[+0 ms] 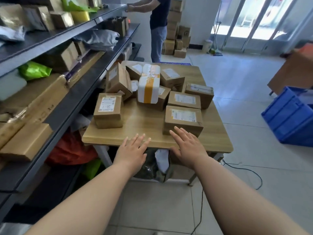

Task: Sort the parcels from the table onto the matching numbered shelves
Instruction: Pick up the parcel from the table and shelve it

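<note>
**Desk:** What does the head camera give you?

**Me:** One view, looking down past my forearms. My left hand [131, 150] is flat, fingers straight and spread, holding nothing, over the near edge of the wooden table [145, 119]. My right hand [188, 146] is spread and empty too. Its fingertips lie across the lower front face of the nearest brown box [183, 120], but I cannot tell whether they touch it.

**Desk:** Where are the parcels?

**Me:** On the table, mostly across its far half. The nearest brown box sits at the right front, white label up. A second labelled box [108, 110] stands at the left edge, with bare tabletop between the two. Behind them a white foam box [149, 83] banded with orange tape lies on other brown boxes. A tall carton [118, 78] stands tilted at the left rear.

**Desk:** And the shelves?

**Me:** The dark shelves [67, 102] run along my left, just beside the table. They hold a long brown carton [25, 143], a grey bag [100, 39] and a green bag [33, 70]. Any numbers are too blurred for me to read.

**Desk:** Anything else?

**Me:** Another person [158, 22] stands at the far end, hands on the top shelf. A blue crate [291, 119] sits on the floor at the right, well apart from the table. A black cable [245, 172] trails over the tiles near the table's right leg.
</note>
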Demonstrator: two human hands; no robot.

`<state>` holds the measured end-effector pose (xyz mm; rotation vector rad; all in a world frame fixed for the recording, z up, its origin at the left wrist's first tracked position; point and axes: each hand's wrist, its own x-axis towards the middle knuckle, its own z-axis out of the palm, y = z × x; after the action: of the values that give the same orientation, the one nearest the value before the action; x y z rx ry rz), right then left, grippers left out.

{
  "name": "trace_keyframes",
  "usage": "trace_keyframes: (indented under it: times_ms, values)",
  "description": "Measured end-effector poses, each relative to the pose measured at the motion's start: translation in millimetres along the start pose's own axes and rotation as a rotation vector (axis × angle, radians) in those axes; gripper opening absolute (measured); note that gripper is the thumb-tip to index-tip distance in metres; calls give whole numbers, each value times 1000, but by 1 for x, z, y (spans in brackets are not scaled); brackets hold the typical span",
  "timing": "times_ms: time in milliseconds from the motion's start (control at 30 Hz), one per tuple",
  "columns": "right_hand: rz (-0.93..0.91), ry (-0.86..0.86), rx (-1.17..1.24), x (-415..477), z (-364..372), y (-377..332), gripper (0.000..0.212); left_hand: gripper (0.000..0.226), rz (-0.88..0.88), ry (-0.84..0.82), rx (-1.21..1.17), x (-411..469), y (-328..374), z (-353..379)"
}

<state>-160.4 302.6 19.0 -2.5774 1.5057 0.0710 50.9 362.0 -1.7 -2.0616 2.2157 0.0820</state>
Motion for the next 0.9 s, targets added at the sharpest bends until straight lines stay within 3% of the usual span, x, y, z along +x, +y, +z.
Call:
trace_keyframes:
  times_ms: [467, 567, 733, 900]
  values:
    - [87, -56, -77, 75, -9, 64, 61, 59, 220, -91, 87, 134, -3, -10]
    - [193, -46, -101, 94, -17, 81, 60, 59, 281, -60, 65, 172, -6, -16]
    - [486, -13, 68, 97, -9, 99, 60, 57, 388, -69, 73, 216, -7, -7]
    - [557, -82, 4, 83, 5, 119, 61, 54, 435, -123, 66, 238, 0, 5]
